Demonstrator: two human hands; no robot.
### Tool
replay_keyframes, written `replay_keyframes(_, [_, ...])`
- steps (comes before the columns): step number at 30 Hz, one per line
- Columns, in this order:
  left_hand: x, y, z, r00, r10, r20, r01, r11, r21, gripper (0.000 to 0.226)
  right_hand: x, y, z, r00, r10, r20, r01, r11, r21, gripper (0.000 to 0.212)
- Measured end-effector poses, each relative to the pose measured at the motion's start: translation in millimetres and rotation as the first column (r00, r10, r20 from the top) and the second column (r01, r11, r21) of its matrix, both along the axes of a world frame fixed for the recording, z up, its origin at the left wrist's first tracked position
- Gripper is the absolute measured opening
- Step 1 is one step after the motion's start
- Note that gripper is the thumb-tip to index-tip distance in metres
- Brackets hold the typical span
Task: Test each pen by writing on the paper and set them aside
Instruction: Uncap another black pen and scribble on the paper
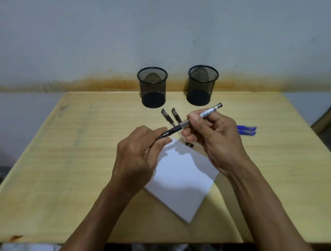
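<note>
Gripping one black pen (194, 120) over the blank paper (183, 175), right hand (212, 139) on the barrel and left hand (138, 155) pinching its cap, the person seemingly has every pen left to test.

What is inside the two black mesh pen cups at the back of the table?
Nothing shows inside the left black mesh cup or the right black mesh cup; no pens stick out. Their floors are too dark to check.

Two bare forearms and hands

The left hand (136, 155) and right hand (216, 139) wear no sleeves, gloves, rings or watch; short nails.
</note>
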State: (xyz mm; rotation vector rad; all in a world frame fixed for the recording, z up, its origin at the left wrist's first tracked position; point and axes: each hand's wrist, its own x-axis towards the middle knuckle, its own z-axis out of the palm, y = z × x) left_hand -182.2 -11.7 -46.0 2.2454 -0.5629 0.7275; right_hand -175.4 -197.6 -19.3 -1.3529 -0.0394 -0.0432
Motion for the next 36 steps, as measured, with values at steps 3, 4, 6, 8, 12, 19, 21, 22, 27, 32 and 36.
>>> replay_keyframes(3, [1.9,2.3,3.5,1.000,0.013,0.027,-0.011,0.998,-0.070,0.014,4.5,-19.1,4.1,0.996,-0.084,0.030,0.083,0.995,0.050,0.010])
replay_keyframes(4, [4.9,12.0,3.6,0.998,0.057,-0.027,-0.060,0.990,-0.131,0.011,6.7,-30.6,6.7,0.988,-0.152,0.035,0.148,0.984,0.102,0.009])
replay_keyframes(6, [12.1,38.3,2.9,0.971,0.146,-0.187,-0.186,0.958,-0.218,0.013,11.3,-59.3,15.1,0.959,-0.281,0.043,0.271,0.950,0.156,0.010])
replay_keyframes(8, [19.1,59.3,-3.4,0.928,0.222,-0.300,-0.287,0.939,-0.190,0.014,13.7,-75.1,19.8,0.950,-0.311,0.036,0.305,0.945,0.118,0.012])
replay_keyframes(12, [27.7,64.4,-22.4,0.873,0.318,-0.369,-0.374,0.923,-0.092,0.008,7.1,-40.7,3.7,0.987,-0.157,-0.037,0.159,0.986,0.056,0.012])
replay_keyframes(19, [47.2,78.6,-44.9,0.898,0.355,-0.258,-0.314,0.930,0.189,0.014,-9.4,-1.3,-25.8,0.989,-0.132,-0.071,0.124,0.986,-0.111,0.022])
replay_keyframes(21, [50.4,80.5,-48.1,0.910,0.343,-0.231,-0.298,0.931,0.210,0.014,-10.0,-0.4,-24.3,0.989,-0.133,-0.062,0.123,0.983,-0.136,0.020])
replay_keyframes(22, [51.2,80.5,-49.6,0.910,0.347,-0.227,-0.298,0.928,0.224,0.019,-10.2,-1.2,-24.0,0.989,-0.135,-0.056,0.127,0.982,-0.140,0.018])
replay_keyframes(27, [35.8,74.8,-42.0,0.930,0.289,-0.229,-0.276,0.957,0.087,0.027,-8.8,1.9,-31.3,0.989,-0.118,-0.087,0.105,0.984,-0.141,0.008])
replay_keyframes(32, [2.2,66.0,-48.0,0.989,-0.062,-0.136,0.083,0.984,0.155,0.044,-5.3,14.6,-33.2,0.997,0.067,-0.049,-0.078,0.962,-0.263,0.012])
replay_keyframes(36, [2.7,71.6,-61.7,0.974,-0.129,-0.186,0.174,0.952,0.251,0.043,6.2,27.0,-37.8,0.985,0.168,-0.040,-0.170,0.902,-0.396,0.010])
